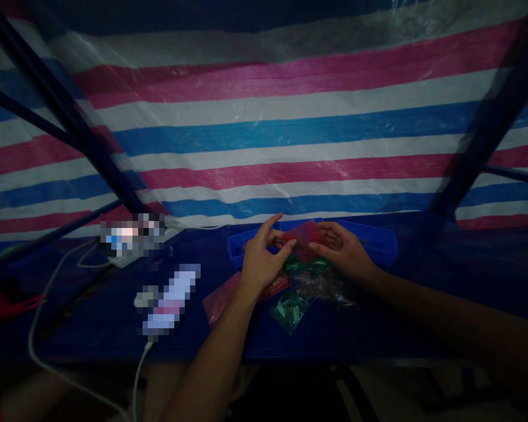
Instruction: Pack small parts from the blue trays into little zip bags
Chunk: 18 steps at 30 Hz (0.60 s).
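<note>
My left hand [260, 258] and my right hand [342, 249] meet over a dark blue table [378, 316]. Between them they hold a small red plastic packet [304, 233], the fingers of both hands pinched on its edges. Right under my hands lie several small clear bags, some green [290, 310], one pinkish red [222, 296], one with darker contents [321, 284]. A shallow blue tray [378, 243] stands just behind my hands.
A striped pink, white and blue tarpaulin [268, 129] hangs behind the table, crossed by dark poles [66, 111]. At the left lie a white cable [39, 328], a blurred-out object on a power strip [132, 237] and another blurred object [171, 299].
</note>
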Motion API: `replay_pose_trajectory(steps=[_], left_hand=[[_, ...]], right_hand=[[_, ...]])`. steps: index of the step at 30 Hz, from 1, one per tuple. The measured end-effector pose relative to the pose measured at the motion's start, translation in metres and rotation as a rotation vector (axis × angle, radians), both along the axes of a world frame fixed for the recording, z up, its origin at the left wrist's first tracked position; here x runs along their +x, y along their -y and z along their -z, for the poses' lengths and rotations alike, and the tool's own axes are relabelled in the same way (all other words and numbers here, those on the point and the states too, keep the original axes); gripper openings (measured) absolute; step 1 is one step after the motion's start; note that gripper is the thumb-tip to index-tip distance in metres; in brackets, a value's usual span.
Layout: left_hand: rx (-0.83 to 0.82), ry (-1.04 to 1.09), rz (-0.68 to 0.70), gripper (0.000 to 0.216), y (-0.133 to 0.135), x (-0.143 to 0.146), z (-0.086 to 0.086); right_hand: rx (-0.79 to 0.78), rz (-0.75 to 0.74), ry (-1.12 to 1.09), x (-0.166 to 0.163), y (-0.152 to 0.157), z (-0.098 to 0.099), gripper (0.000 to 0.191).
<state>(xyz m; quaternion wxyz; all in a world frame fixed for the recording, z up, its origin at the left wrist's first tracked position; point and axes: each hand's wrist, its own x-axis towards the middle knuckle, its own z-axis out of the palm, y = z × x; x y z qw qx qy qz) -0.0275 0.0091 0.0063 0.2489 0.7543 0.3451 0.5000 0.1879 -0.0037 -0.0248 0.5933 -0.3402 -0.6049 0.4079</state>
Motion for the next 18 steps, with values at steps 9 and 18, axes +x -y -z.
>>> replay_pose_trajectory(steps=[9, 18], left_hand=[[-0.017, -0.087, 0.049, 0.059, 0.0018, 0.0014, 0.0003], [0.227, -0.077, -0.139, 0.038, 0.0068, 0.0027, -0.0055]], right_hand=[[0.016, 0.038, 0.134, 0.0016, -0.0047, 0.0066, 0.040], [0.017, 0.139, 0.028, 0.0052, -0.0018, 0.0025, 0.031]])
